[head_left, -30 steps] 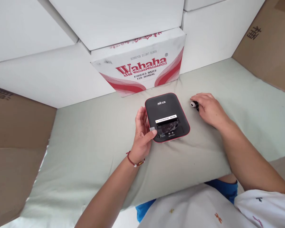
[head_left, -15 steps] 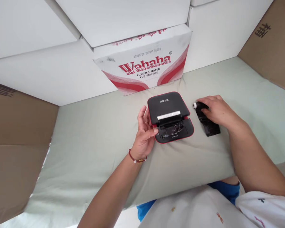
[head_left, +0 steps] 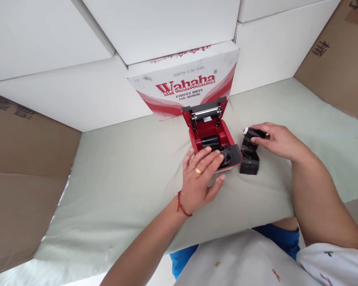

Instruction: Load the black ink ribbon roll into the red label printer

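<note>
A small black and red printer (head_left: 210, 133) sits on the pale green cloth with its lid swung up, showing a red inside and a black roll. My left hand (head_left: 201, 176) lies over its front part, fingers stretched out, a ring on one finger. To the right, my right hand (head_left: 276, 139) is closed on a black ribbon roll (head_left: 250, 153) with a white core end; a length of black film hangs from it down to the cloth.
A white and red Wahaha water carton (head_left: 185, 85) stands right behind the printer. White boxes (head_left: 271, 59) stack along the back. Brown cardboard (head_left: 24, 167) rises at the left and at the right (head_left: 340, 59). The pale green cloth (head_left: 122, 174) covers the surface.
The printer's lid went from shut to fully up. My left hand moved from the printer's left side onto its front. My right hand lifted the ribbon roll and black film unrolled from it.
</note>
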Demonstrator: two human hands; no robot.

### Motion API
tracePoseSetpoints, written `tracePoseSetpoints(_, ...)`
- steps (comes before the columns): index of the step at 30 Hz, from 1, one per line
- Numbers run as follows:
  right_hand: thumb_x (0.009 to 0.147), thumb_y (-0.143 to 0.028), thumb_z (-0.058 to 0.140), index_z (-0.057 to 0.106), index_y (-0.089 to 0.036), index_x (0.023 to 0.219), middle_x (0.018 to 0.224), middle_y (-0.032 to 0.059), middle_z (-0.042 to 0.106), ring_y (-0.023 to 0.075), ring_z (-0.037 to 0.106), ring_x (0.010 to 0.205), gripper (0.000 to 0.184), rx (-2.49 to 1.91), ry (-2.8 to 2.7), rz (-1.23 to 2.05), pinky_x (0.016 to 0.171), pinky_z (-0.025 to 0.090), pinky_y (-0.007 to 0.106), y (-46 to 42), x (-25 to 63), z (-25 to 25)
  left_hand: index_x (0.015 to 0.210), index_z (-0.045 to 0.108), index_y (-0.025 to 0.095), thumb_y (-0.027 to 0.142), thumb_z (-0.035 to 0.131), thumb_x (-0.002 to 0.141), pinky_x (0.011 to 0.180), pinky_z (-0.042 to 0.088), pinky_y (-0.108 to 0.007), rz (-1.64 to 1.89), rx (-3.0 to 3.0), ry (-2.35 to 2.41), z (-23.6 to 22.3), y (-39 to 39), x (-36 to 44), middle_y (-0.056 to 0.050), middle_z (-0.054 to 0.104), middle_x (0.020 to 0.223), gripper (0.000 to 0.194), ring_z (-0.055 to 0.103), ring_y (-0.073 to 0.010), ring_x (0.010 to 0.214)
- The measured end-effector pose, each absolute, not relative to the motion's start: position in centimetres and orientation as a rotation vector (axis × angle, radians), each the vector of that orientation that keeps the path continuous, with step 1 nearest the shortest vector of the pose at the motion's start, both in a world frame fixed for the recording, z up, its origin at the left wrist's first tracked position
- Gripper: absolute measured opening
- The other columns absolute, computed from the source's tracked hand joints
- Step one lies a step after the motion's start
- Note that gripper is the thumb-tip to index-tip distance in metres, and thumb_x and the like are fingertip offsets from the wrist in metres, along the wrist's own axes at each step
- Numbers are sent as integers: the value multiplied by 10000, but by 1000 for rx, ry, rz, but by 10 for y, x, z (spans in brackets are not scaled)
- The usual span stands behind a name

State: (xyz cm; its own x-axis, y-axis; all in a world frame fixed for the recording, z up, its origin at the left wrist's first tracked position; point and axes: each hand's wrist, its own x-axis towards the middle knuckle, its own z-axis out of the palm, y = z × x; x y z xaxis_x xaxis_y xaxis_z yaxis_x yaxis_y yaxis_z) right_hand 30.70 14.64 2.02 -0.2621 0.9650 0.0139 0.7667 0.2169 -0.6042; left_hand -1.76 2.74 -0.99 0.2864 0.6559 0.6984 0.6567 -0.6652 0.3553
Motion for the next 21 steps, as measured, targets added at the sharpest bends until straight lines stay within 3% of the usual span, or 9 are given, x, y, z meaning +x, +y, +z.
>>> tracePoseSetpoints(4, 981, -555, 745, 855, -300, 1302, 1342, 70, 866, 347, 815, 1183, 424, -1537, -1851, 914, 1050, 668, 518, 135, 314, 33, 1476, 709, 255, 205, 669, 1078, 1236, 465, -415, -1246, -2373, -1185, -7, 19, -5, -66, 895, 1277, 403, 789, -223, 1180)
tracePoseSetpoints(7, 956, -558, 741, 874, -287, 1215, 1267, 74, 888, 354, 827, 1109, 397, -1630, -1950, 906, 1010, 671, 529, 136, 319, 28, 1433, 740, 301, 152, 686, 1060, 1110, 492, -407, -1275, -2316, -1167, -10, 18, -4, -27, 914, 1187, 406, 796, -210, 1056)
tracePoseSetpoints(11, 943, -539, 718, 876, -301, 1177, 1235, 58, 896, 339, 832, 1055, 368, -1674, -2128, 955, 987, 674, 523, 142, 312, 12, 1225, 775, 302, 106, 678, 1069, 943, 483, -402, -1370, -2332, -1159, -3, 20, -7, 8, 908, 1059, 268, 771, -180, 935)
tracePoseSetpoints(14, 980, -538, 687, 863, -297, 1238, 1226, 54, 896, 313, 829, 1037, 395, -1662, -2094, 948, 966, 671, 486, 143, 300, 2, 1115, 740, 275, 127, 647, 1109, 866, 503, -389, -1472, -2356, -1251, 12, 20, -12, 3, 873, 987, 174, 744, -168, 881)
tracePoseSetpoints(21, 979, -509, 683, 869, -261, 1254, 1241, 100, 885, 316, 806, 1027, 414, -1689, -2033, 756, 932, 643, 472, 141, 288, -6, 1083, 746, 254, 107, 709, 1079, 739, 588, -282, -1735, -2261, -1435, 46, 30, -22, 4, 813, 989, 151, 764, -143, 905)
